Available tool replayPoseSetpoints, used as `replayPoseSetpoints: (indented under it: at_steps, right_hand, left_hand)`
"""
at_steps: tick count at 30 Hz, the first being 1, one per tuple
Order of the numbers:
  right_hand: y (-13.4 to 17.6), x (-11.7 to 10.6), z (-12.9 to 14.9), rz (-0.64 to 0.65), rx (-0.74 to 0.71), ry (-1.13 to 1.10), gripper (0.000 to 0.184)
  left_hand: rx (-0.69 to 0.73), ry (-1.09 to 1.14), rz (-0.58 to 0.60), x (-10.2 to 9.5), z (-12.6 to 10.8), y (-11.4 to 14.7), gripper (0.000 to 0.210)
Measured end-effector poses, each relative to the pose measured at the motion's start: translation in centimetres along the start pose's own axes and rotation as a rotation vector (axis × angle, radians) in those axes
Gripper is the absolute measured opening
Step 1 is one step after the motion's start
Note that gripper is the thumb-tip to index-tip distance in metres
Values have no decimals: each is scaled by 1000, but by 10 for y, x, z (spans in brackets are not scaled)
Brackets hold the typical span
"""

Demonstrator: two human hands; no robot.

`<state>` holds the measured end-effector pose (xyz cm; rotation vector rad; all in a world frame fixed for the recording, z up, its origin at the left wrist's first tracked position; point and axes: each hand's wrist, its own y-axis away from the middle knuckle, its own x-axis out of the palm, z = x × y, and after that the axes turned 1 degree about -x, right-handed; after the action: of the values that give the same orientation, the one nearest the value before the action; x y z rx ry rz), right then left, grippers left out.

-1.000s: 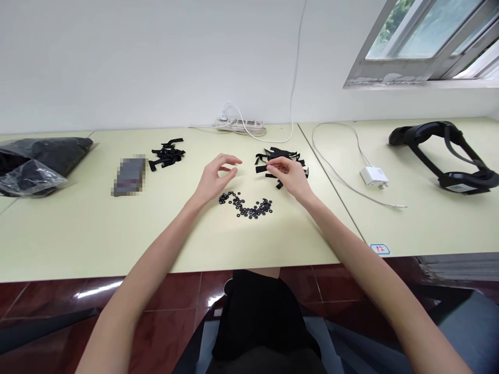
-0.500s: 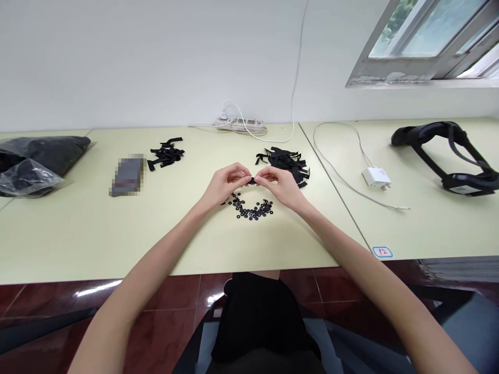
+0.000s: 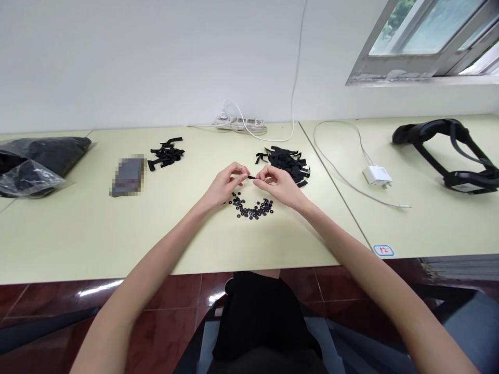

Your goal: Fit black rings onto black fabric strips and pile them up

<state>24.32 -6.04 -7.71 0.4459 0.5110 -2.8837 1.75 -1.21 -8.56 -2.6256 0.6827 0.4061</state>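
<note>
Between my two hands, above the table, is a short black fabric strip [image 3: 251,177]. The fingers of my left hand [image 3: 227,183] pinch its left end. My right hand [image 3: 281,186] pinches its right end with thumb and forefinger. Just below the hands, small dark round discs with pale centres [image 3: 253,212] lie scattered in a curve on the table. A pile of black fabric strips [image 3: 287,162] lies right behind my right hand. Another, smaller pile of black strips [image 3: 167,155] is to the back left.
A blurred dark grey packet [image 3: 128,176] and a plastic bag of black material [image 3: 50,161] lie at left. A white power strip [image 3: 241,124] sits against the wall. At right are a white charger [image 3: 377,176] with its cable and a black headset [image 3: 448,150].
My hands have drawn slightly apart at the fingertips, and more of the black strip shows between them. The piles and discs have not moved.
</note>
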Motion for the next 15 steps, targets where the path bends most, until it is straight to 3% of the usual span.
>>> replayPoseSetpoints:
  at_steps: [8,15]
  right_hand:
    - [-4,-8,-3,-108,89,-112,23]
    - [-3,-7,-3,-56,-13,20,21]
  left_hand:
    - [-63,125,40,-1,-2,0,25]
    - [-92,42,117,2,-19,5,31]
